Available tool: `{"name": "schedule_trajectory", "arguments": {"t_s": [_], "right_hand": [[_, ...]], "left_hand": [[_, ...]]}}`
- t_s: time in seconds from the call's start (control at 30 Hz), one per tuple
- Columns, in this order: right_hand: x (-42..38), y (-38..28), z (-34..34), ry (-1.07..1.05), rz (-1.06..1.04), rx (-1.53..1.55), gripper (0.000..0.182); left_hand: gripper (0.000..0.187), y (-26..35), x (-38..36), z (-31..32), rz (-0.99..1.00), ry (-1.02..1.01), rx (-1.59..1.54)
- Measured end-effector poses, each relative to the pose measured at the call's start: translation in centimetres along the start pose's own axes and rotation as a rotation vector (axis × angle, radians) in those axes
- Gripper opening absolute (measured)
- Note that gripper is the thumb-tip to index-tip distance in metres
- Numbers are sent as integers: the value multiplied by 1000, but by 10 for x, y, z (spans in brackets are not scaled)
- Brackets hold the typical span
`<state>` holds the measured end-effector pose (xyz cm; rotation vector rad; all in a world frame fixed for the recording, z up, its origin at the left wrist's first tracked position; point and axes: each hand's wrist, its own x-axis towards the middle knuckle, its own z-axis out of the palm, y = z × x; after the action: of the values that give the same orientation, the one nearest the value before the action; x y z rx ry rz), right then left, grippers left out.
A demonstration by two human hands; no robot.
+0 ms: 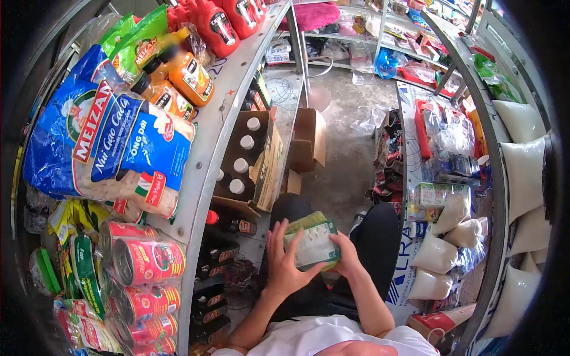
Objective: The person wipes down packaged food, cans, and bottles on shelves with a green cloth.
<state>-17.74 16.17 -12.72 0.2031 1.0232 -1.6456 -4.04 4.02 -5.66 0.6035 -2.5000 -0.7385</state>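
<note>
Both my hands hold a small stack of green and white packets (313,240) low in front of me, above my dark trousers. My left hand (285,261) grips the stack's left side with its fingers spread over the face. My right hand (346,254) holds the right edge, thumb on top. Just left of my hands is a shelf unit (222,104) with dark bottles on its lower level.
On the left shelf lie blue Meizan noodle bags (107,142), red cans (145,261), orange sauce bottles (190,77) and red ketchup bottles (217,26). An open carton of white-capped bottles (246,160) stands below. White sacks (525,172) fill the right shelves. A concrete floor aisle (350,154) runs ahead.
</note>
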Motion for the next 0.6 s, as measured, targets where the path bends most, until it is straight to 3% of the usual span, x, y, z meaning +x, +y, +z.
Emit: {"name": "schedule_trajectory", "arguments": {"t_s": [0.03,0.2,0.27,0.33,0.4,0.43,0.47,0.6], "right_hand": [[1,-2,-2,-20,-23,2,50],[-1,-8,2,-113,-280,-215,54],[-4,-8,9,-156,-389,-282,55],[-4,-3,17,-143,-694,-691,58],[-9,3,26,-14,-887,-1060,70],[-14,11,25,-5,-941,-1147,69],[-16,16,24,6,-996,-1233,69],[-8,21,34,-33,-1228,-1490,65]], "left_hand": [[97,-14,-4,6,-29,-117,-95],[101,-38,-13,39,23,-220,-71],[97,-40,-11,49,-28,-190,-330],[95,-50,-11,69,-69,-134,-463],[97,-55,-8,78,-382,-204,-1167],[101,-58,-9,79,-600,-279,-1341],[102,-71,-5,81,-685,-336,-1536],[92,-100,-7,102,-675,-481,-1798]]}}
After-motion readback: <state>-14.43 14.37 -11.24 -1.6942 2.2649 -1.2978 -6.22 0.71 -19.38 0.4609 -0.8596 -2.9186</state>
